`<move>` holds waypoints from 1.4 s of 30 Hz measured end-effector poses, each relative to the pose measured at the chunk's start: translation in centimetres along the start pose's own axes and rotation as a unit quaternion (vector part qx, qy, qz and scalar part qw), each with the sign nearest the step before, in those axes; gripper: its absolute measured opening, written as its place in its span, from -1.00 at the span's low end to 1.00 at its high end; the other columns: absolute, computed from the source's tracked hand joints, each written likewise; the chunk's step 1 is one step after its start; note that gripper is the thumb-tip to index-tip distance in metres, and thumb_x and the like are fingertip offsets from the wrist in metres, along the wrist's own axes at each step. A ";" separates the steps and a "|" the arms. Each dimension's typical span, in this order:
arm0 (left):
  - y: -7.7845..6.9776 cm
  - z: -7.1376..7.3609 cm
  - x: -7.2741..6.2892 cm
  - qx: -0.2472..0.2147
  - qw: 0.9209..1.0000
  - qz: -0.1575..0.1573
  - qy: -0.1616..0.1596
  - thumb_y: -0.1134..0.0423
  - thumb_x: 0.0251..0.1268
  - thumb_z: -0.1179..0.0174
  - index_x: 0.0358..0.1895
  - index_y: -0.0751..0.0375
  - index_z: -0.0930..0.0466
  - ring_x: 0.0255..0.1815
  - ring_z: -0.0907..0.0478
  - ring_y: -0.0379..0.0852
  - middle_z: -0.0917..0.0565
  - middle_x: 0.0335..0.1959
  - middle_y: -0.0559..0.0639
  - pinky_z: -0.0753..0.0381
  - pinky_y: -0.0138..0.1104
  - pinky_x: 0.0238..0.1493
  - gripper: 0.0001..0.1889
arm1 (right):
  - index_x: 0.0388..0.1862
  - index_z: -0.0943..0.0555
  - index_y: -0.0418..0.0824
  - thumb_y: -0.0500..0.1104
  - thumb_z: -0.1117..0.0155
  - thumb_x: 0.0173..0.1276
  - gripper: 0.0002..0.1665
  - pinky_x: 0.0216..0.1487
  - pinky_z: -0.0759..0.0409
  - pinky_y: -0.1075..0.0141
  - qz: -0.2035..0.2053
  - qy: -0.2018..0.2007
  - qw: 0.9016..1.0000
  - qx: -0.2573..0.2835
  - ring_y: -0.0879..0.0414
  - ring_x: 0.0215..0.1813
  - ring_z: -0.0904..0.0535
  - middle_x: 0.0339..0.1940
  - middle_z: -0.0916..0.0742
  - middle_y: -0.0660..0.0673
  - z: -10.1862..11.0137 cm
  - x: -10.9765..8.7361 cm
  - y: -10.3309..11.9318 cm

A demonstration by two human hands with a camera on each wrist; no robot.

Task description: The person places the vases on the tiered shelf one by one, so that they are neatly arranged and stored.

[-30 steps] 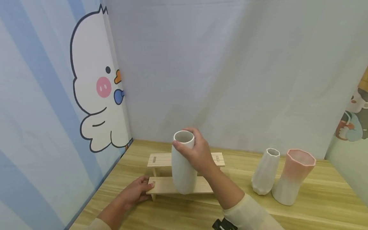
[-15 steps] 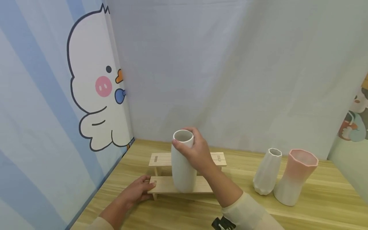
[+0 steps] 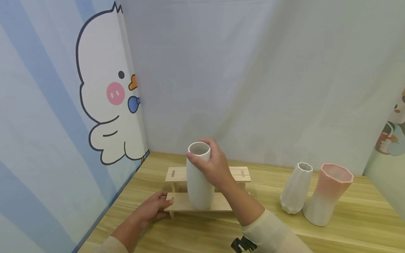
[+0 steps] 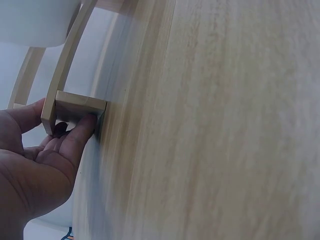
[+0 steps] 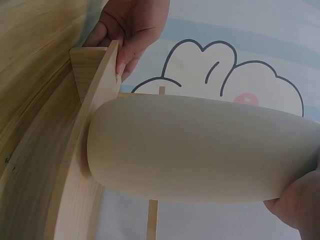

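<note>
A tall smooth white vase point(image 3: 200, 186) stands upright at the lower board of a two-tier wooden rack point(image 3: 178, 202). In the right wrist view the vase's point(image 5: 200, 150) base is against that board or very close to it. My right hand point(image 3: 216, 167) grips the vase near its rim, thumb at the front and fingers round the far side. My left hand point(image 3: 153, 208) holds the left end of the lower board. In the left wrist view its thumb is above the board and its fingers point(image 4: 75, 142) reach under, touching the rack's leg point(image 4: 80, 102).
A faceted white vase point(image 3: 295, 189) and a pink-and-white vase point(image 3: 329, 195) stand to the right on the wooden table point(image 3: 269, 232). A grey curtain point(image 3: 253, 77) hangs behind. The left wall cloth point(image 3: 104, 63) carries a cartoon bird.
The white vase has shifted slightly left and back along the lower board, with my right hand still gripping it. My left hand keeps its hold on the rack, and the head view has shifted a little.
</note>
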State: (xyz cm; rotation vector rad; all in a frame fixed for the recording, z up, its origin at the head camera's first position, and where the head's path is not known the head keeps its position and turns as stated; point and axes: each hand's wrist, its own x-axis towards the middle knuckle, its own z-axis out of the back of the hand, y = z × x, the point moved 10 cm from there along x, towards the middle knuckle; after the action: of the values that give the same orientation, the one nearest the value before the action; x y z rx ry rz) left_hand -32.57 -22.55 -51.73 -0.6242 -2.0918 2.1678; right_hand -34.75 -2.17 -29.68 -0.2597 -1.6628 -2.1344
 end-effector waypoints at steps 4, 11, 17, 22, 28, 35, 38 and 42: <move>0.0 0.0 -0.1 0.005 1.000 0.000 0.000 0.13 0.50 -0.06 0.39 0.42 -0.08 0.09 -0.59 -0.07 -0.52 0.24 0.18 -0.56 -0.07 0.17 -0.39 | 0.18 -0.45 0.04 0.20 -0.39 0.21 -0.38 -0.29 -0.66 0.17 0.003 0.000 1.000 -0.002 0.05 -0.15 -0.65 -0.13 -0.70 -0.05 -0.2 0.1 0.1; -0.2 -0.2 -0.2 0.005 1.000 -0.003 0.005 0.12 0.51 -0.05 0.36 0.42 -0.10 0.09 -0.59 -0.08 -0.55 0.20 0.13 -0.55 -0.06 0.19 -0.42 | 0.17 -0.46 0.05 0.19 -0.40 0.21 -0.39 -0.30 -0.66 0.18 0.006 -0.004 1.000 -0.005 0.05 -0.17 -0.65 -0.14 -0.71 -0.04 -0.3 0.2 0.1; -0.2 0.0 -0.3 0.007 1.000 0.000 0.001 0.12 0.51 -0.05 0.39 0.40 -0.08 0.11 -0.57 -0.09 -0.54 0.20 0.12 -0.54 -0.06 0.21 -0.40 | 0.21 -0.45 0.00 0.20 -0.39 0.21 -0.35 -0.30 -0.65 0.19 0.008 0.002 1.000 0.000 0.05 -0.16 -0.65 -0.14 -0.70 -0.04 -0.9 0.3 0.0; -0.3 0.0 -0.3 0.008 1.000 -0.001 -0.001 0.12 0.50 -0.05 0.37 0.40 -0.09 0.10 -0.58 -0.07 -0.52 0.22 0.17 -0.54 -0.06 0.20 -0.41 | 0.24 -0.43 -0.02 0.23 -0.38 0.21 -0.30 -0.29 -0.65 0.19 0.009 0.010 1.000 -0.001 0.05 -0.16 -0.65 -0.13 -0.70 -0.05 -1.3 0.4 0.1; -0.2 -0.2 -0.2 -0.001 1.000 -0.005 0.006 0.14 0.51 -0.05 0.31 0.38 -0.15 0.07 -0.59 -0.05 -0.55 0.18 0.15 -0.58 -0.07 0.15 -0.49 | 0.20 -0.45 0.01 0.22 -0.38 0.20 -0.34 -0.31 -0.65 0.19 0.011 0.009 1.000 0.000 0.06 -0.17 -0.65 -0.14 -0.70 -0.03 -1.6 0.5 0.0; -0.1 0.2 -0.3 -0.001 1.000 -0.004 0.005 0.13 0.51 -0.05 0.33 0.36 -0.15 0.07 -0.60 -0.06 -0.58 0.15 0.10 -0.56 -0.07 0.17 -0.48 | 0.18 -0.46 0.02 0.22 -0.38 0.19 -0.36 -0.33 -0.65 0.20 0.016 0.011 1.000 -0.001 0.07 -0.20 -0.65 -0.15 -0.70 -0.03 -2.5 0.8 0.4; -0.2 0.3 -0.3 0.002 1.000 -0.002 0.001 0.13 0.50 -0.06 0.34 0.34 -0.16 0.08 -0.60 -0.05 -0.58 0.14 0.10 -0.56 -0.06 0.18 -0.47 | 0.17 -0.46 0.03 0.21 -0.39 0.19 -0.37 -0.33 -0.65 0.20 0.017 0.010 1.000 -0.002 0.07 -0.19 -0.65 -0.16 -0.71 -0.02 -2.8 0.8 0.5; -0.1 0.3 -0.4 -0.001 1.000 -0.002 -0.001 0.13 0.49 -0.07 0.33 0.35 -0.16 0.08 -0.60 -0.03 -0.57 0.16 0.15 -0.58 -0.08 0.16 -0.47 | 0.17 -0.46 0.03 0.20 -0.41 0.19 -0.37 -0.32 -0.64 0.21 0.016 0.008 1.000 -0.002 0.07 -0.20 -0.65 -0.17 -0.71 -0.02 -3.3 0.8 0.7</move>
State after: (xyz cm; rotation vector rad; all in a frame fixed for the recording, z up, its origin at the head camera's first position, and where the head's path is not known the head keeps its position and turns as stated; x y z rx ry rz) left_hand -32.38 -22.99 -51.50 -0.6179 -2.0941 2.1646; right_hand -34.83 -5.67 -29.67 -0.2671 -1.6352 -2.1110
